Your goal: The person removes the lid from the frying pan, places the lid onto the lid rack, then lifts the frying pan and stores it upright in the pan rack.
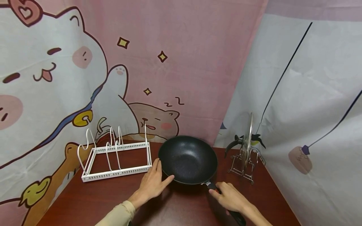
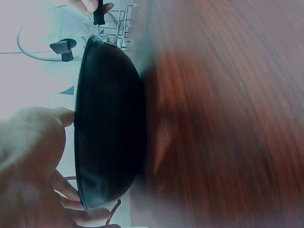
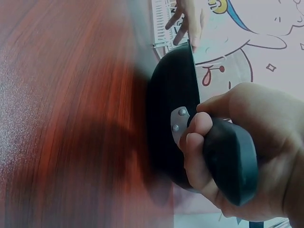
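Observation:
A black wok (image 1: 188,160) with a dark, smooth inside sits over the table in the head view, its mouth facing up. My right hand (image 1: 230,196) grips its black handle (image 3: 232,164), fingers curled round it close to the riveted bracket (image 3: 179,121). At the wok's left side is my left hand (image 1: 152,182), its fingers fairly straight and spread along the rim. The left wrist view has that thumb (image 2: 64,115) at the rim and the other fingers (image 2: 88,214) by the outer wall.
A white rack (image 1: 116,171) with upright wire loops stands on the left of the brown table (image 1: 175,210). Toward the back right, a small metal wire stand (image 1: 241,171) holds a glass lid (image 1: 249,138) upright, its dark knob facing left. A printed curtain (image 1: 198,69) hangs behind.

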`<state>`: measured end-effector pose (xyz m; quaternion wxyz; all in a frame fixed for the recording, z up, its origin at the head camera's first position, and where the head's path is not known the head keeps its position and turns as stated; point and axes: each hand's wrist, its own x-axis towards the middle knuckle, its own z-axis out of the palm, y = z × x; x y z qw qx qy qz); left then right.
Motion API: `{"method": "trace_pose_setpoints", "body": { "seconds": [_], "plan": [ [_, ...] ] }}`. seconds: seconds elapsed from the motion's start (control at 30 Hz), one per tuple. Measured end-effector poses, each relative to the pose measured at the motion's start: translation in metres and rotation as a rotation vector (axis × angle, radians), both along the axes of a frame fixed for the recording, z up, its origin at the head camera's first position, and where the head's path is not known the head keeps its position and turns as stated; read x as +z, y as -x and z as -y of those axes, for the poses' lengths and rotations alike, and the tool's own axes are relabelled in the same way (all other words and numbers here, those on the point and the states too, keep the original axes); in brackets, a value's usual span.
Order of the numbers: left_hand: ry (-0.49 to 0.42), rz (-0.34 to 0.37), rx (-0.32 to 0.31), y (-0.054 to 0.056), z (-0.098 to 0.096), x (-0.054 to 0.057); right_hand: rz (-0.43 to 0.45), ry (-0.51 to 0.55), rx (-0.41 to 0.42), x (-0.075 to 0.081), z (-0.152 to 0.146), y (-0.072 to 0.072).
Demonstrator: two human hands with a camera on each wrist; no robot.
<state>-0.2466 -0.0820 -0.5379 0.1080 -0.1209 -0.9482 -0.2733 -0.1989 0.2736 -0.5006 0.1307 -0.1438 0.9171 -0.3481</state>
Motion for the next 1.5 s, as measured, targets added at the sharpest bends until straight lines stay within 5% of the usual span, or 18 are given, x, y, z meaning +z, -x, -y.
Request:
{"method": "trace_pose_setpoints", "body": {
  "seconds": [0.63, 1.5],
  "plan": [
    [-0.073, 0.081, -0.046, 0.009, 0.008, -0.001, 0.126, 0.151, 0.032, -0.001, 0.006, -0.002],
    [-0.088, 0.104, -0.065, 0.02, 0.015, 0.002, 0.321, 0.355, 0.055, -0.008, 0.014, -0.006]
  ]
}}
